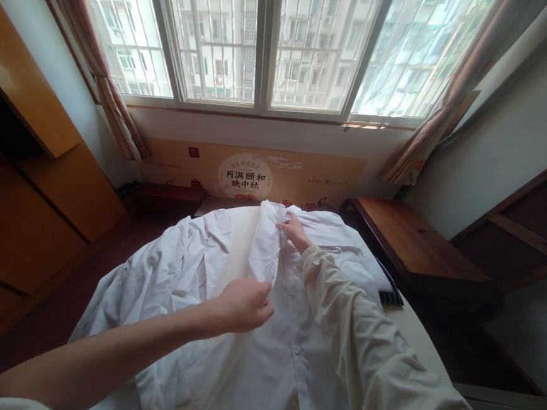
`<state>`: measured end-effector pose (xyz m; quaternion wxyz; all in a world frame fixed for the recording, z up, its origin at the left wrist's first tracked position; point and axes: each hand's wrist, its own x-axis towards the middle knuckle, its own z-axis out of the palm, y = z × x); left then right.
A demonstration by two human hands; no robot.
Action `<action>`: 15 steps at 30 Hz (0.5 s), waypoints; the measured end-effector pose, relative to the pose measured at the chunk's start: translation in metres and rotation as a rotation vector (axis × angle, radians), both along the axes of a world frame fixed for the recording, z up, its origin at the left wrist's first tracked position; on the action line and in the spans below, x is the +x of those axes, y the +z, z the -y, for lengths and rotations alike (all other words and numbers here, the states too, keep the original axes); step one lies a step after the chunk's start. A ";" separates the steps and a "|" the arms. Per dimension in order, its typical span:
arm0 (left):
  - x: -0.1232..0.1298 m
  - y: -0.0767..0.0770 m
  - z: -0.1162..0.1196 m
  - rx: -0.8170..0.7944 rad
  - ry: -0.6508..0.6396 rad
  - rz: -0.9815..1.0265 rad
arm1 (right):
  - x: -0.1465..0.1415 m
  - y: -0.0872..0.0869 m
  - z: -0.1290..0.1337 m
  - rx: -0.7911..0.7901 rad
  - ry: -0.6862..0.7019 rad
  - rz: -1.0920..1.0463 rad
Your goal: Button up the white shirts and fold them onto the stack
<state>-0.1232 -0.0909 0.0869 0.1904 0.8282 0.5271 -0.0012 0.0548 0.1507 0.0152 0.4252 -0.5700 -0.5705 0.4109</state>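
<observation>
A white coat (287, 332) with buttons down its front lies spread over a pale round-edged surface. My left hand (243, 305) is closed in a fist on the near end of a folded strip of the coat, its fingertips partly hidden. Farther up, my right hand (294, 230) pinches the same strip between thumb and fingers near the far edge. More rumpled white cloth (154, 278) lies to the left and hangs over the side. Whether it belongs to the same coat, I cannot tell.
The pale surface (241, 234) shows between the cloths. A dark striped item (390, 297) lies at its right edge. Beyond stand a wooden desk (422, 236) and a leaning wooden panel (527, 225). Orange-brown cabinets (29, 230) are at left; a printed banner (187, 160) runs below the barred window (309, 50).
</observation>
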 end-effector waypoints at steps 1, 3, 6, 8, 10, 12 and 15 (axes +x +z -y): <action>0.003 0.000 0.004 -0.014 0.005 0.056 | 0.002 0.001 -0.001 0.017 0.002 0.033; 0.007 -0.001 0.013 -0.071 -0.008 0.124 | 0.005 0.004 -0.002 0.050 0.011 0.101; 0.007 -0.004 0.031 -0.176 -0.089 0.042 | 0.011 0.007 0.000 0.059 0.039 0.138; 0.006 -0.005 0.043 -0.204 -0.168 -0.078 | 0.013 0.007 0.002 0.027 0.063 0.123; 0.005 -0.005 0.053 -0.200 -0.247 -0.157 | 0.014 0.007 0.005 -0.010 0.082 0.102; 0.005 -0.004 0.059 -0.192 -0.289 -0.154 | 0.014 0.006 0.007 -0.025 0.098 0.093; 0.011 -0.004 0.060 -0.205 -0.285 -0.069 | 0.013 0.006 0.009 -0.013 0.114 0.123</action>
